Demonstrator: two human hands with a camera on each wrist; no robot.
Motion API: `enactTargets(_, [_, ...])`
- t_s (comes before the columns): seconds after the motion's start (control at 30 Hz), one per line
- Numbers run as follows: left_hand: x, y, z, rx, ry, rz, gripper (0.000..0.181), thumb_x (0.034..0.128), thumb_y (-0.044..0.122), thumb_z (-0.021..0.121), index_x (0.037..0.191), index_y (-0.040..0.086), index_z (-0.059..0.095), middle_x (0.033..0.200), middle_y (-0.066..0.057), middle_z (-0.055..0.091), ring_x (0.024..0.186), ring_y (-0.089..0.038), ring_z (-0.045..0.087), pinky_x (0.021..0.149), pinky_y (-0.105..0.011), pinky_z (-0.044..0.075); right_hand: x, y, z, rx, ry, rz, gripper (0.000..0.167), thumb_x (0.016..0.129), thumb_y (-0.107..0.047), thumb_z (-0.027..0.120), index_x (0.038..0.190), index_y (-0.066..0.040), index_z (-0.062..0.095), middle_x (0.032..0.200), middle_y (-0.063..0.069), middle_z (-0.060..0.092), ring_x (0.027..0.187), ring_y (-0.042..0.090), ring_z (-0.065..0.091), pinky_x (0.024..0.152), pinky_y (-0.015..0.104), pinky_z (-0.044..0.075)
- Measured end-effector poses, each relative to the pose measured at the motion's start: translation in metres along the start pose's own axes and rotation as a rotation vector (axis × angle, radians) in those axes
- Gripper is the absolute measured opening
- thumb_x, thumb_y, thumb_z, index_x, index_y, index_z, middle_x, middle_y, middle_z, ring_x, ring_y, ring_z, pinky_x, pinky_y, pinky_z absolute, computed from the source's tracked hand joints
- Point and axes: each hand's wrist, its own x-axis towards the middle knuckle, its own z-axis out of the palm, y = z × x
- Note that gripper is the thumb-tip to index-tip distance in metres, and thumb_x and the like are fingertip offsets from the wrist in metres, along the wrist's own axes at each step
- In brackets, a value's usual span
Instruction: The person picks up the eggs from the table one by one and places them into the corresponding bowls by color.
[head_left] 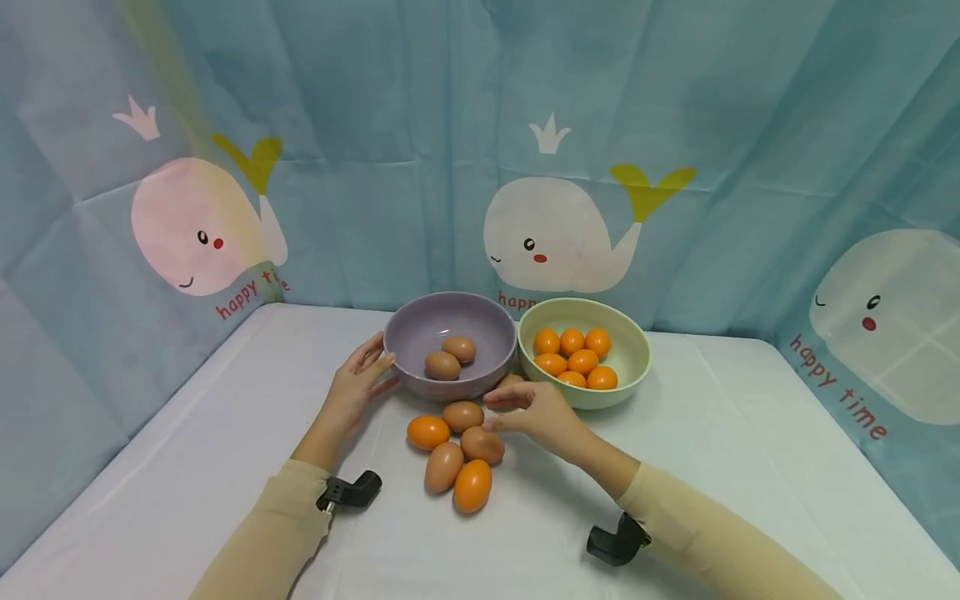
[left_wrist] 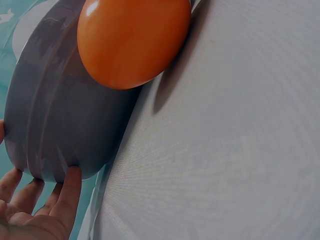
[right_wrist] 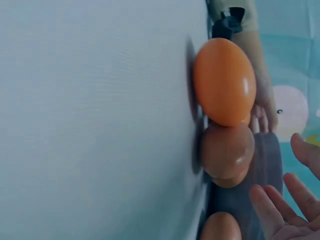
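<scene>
My left hand [head_left: 352,392] rests its fingertips against the left side of a purple bowl [head_left: 450,388], which has two brown eggs [head_left: 442,365] inside. In the left wrist view, its fairly straight fingers touch the bowl's outer wall [left_wrist: 65,130]. My right hand [head_left: 543,414] hovers with fingers apart, holding nothing, right beside the loose eggs. Closest to it are a brown egg [head_left: 482,446] and another brown egg [head_left: 462,416]. A third brown egg [head_left: 444,467] lies with two orange eggs, one on the left [head_left: 428,432] and one in front [head_left: 472,486].
Touching or nearly touching the purple bowl on its right stands a light green bowl [head_left: 633,367] with several orange eggs [head_left: 582,362]. A further brown egg [head_left: 511,380] peeks out behind my right hand, between the bowls. A whale-print curtain [head_left: 420,167] hangs behind the white table [head_left: 750,467].
</scene>
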Motion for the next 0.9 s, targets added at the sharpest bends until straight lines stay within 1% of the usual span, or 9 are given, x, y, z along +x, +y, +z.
enactTargets(0.13, [0.001,0.000,0.000,-0.001,0.000,0.001,0.066,0.1039,0.024,0.053,0.160,0.014,0.021,0.167,-0.003,0.020,0.151,-0.022,0.030,0.113,-0.044,0.044,-0.005,0.004,0.000,-0.057,0.011,0.023,0.044,0.081,-0.020,0.082,0.118,-0.001,0.070,0.118,0.015,0.072,0.111,0.025,0.070,0.094,0.031,0.060])
enactTargets(0.3, [0.002,-0.001,0.000,-0.001,0.006,-0.007,0.065,0.1042,0.022,0.053,0.160,0.014,0.021,0.167,-0.003,0.020,0.151,-0.022,0.029,0.113,-0.043,0.044,-0.007,0.011,-0.001,-0.102,0.014,0.022,0.043,0.081,-0.018,0.082,0.118,0.000,0.070,0.117,0.017,0.073,0.109,0.024,0.070,0.098,0.036,0.058])
enactTargets(0.37, [0.002,-0.001,0.000,-0.001,0.007,-0.008,0.065,0.1041,0.022,0.053,0.160,0.014,0.021,0.167,-0.003,0.020,0.152,-0.022,0.028,0.113,-0.043,0.045,-0.008,0.013,0.000,-0.101,0.014,0.028,0.042,0.081,-0.017,0.082,0.118,0.000,0.070,0.116,0.017,0.073,0.109,0.025,0.070,0.101,0.038,0.056])
enactTargets(0.47, [0.002,-0.001,0.000,-0.005,0.007,-0.004,0.065,0.1040,0.023,0.053,0.160,0.014,0.021,0.167,-0.003,0.020,0.152,-0.022,0.028,0.113,-0.043,0.045,-0.008,0.016,0.001,-0.091,0.009,0.044,0.041,0.081,-0.016,0.082,0.117,0.000,0.070,0.115,0.016,0.074,0.109,0.025,0.070,0.101,0.039,0.056])
enactTargets(0.67, [0.002,-0.001,0.000,-0.009,0.006,-0.005,0.065,0.1039,0.023,0.053,0.160,0.014,0.021,0.167,-0.003,0.021,0.153,-0.021,0.025,0.113,-0.044,0.044,-0.006,0.022,0.006,-0.087,0.011,0.043,0.039,0.080,-0.015,0.083,0.113,0.000,0.072,0.109,0.013,0.076,0.105,0.023,0.071,0.092,0.033,0.060])
enactTargets(0.8, [0.002,-0.002,0.000,-0.011,0.006,-0.007,0.065,0.1038,0.023,0.053,0.160,0.014,0.021,0.167,-0.003,0.021,0.153,-0.020,0.025,0.114,-0.044,0.044,-0.005,0.023,0.010,-0.100,0.013,0.049,0.036,0.079,-0.016,0.084,0.111,-0.003,0.073,0.107,0.011,0.076,0.098,0.016,0.071,0.083,0.027,0.060])
enactTargets(0.9, [0.003,-0.002,0.000,-0.017,0.007,-0.009,0.065,0.1036,0.023,0.054,0.159,0.013,0.021,0.167,-0.003,0.021,0.152,-0.021,0.027,0.114,-0.044,0.044,-0.006,0.023,0.011,-0.106,0.008,0.051,0.036,0.078,-0.015,0.085,0.110,-0.002,0.073,0.105,0.010,0.076,0.093,0.012,0.069,0.077,0.023,0.059])
